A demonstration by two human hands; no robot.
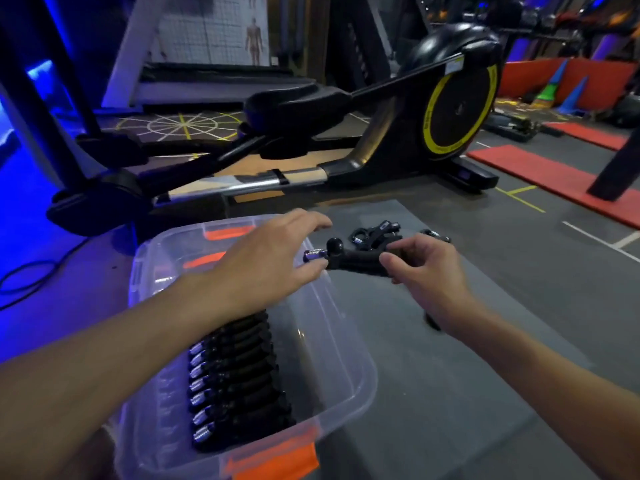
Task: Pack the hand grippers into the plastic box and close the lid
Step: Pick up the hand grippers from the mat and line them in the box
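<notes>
Right hand (426, 268) pinches one black handle of a hand gripper (353, 259) between the thumb and curled fingers and holds it in the air just past the far right corner of the plastic box (360, 358). Left hand (273, 258) reaches across the box with its fingers spread and nearly straight. Its thumb tip touches the gripper beside the metal spring end, and the hand does not close round it. Clear-walled and open at the top, the box stands on a grey mat (467, 393), with orange latches (277, 459) at its near and far ends. Inside it, the packed grippers (235, 375) lie side by side in one tight row along the floor, their silver spring ends turned to the left; the left forearm hides the far end of the row. Beyond the hands, loose grippers (377, 232) lie in a small heap on the mat. Background: an elliptical trainer (457, 109) with a yellow-ringed flywheel, red mats (540, 174) on the floor, and coloured cones (561, 88) at the far right.
</notes>
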